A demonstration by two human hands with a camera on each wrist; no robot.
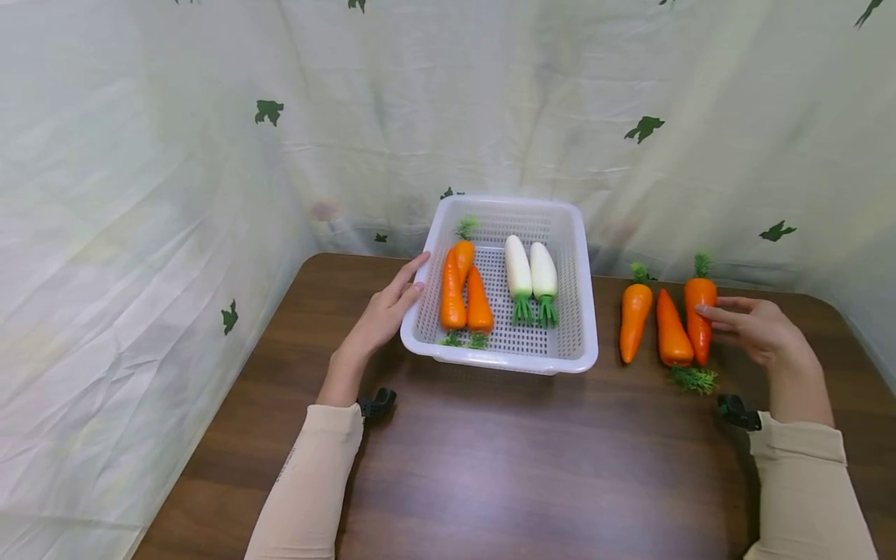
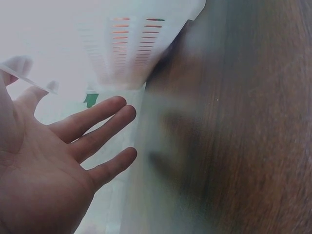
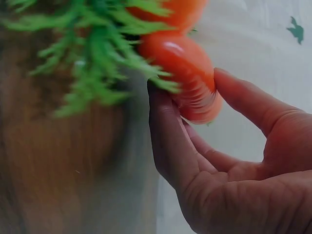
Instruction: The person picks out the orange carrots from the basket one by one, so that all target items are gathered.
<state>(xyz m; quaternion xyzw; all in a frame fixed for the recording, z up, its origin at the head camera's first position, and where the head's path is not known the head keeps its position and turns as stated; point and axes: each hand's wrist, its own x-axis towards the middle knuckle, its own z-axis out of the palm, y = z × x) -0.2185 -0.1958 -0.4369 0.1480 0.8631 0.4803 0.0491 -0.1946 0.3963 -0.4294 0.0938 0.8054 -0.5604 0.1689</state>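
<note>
A white plastic basket [image 1: 504,359] holds three orange carrots [image 1: 479,303] on its left side and two white radishes [image 1: 518,268] with green tops further right. My left hand [image 1: 385,311] touches the basket's left rim with thumb and index finger. In the left wrist view its other fingers [image 2: 105,129] stretch out straight beside the basket wall. On the table to the right, my right hand [image 1: 756,327] pinches the rightmost carrot [image 1: 700,299] between thumb and fingers. Up close, the right wrist view shows this carrot [image 3: 183,68] in the fingers, its tip hidden.
Two more carrots [image 1: 635,319] lie just left of the pinched one, one with its leafy top [image 1: 693,379] toward me. The brown wooden table [image 1: 532,459] ends at a pale curtain [image 1: 490,101] with green leaf shapes behind the basket.
</note>
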